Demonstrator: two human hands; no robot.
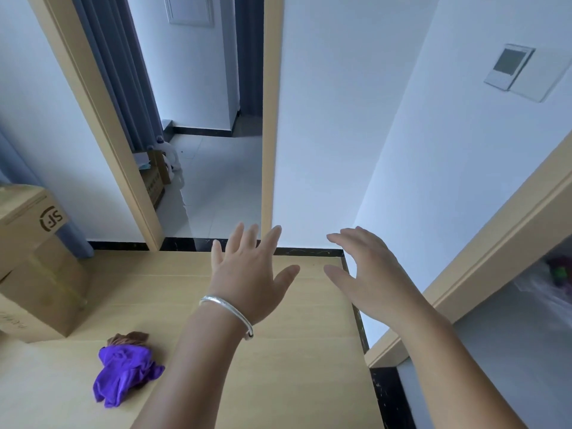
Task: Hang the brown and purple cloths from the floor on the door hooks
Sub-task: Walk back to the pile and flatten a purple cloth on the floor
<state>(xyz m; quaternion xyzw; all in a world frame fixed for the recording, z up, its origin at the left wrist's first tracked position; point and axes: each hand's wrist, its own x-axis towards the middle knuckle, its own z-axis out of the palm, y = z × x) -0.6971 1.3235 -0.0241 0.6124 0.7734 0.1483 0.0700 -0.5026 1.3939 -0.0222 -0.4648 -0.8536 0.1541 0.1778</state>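
A crumpled purple cloth [123, 371] lies on the light wood floor [278, 366] at the lower left. A brown cloth [131, 337] peeks out from behind its far side, touching it. My left hand [247, 274], with a silver bangle on the wrist, is stretched forward above the floor, fingers spread and straight, holding nothing. My right hand [365, 274] hovers beside it, fingers relaxed and empty. Both hands are well to the right of the cloths. No door hooks are in view.
Stacked cardboard boxes [34, 264] stand at the left, just behind the cloths. An open doorway [213, 181] leads to a tiled room ahead. A white wall [325, 134] fills the middle; a wall panel [507, 68] is at upper right. Another door frame [483, 264] runs along the right.
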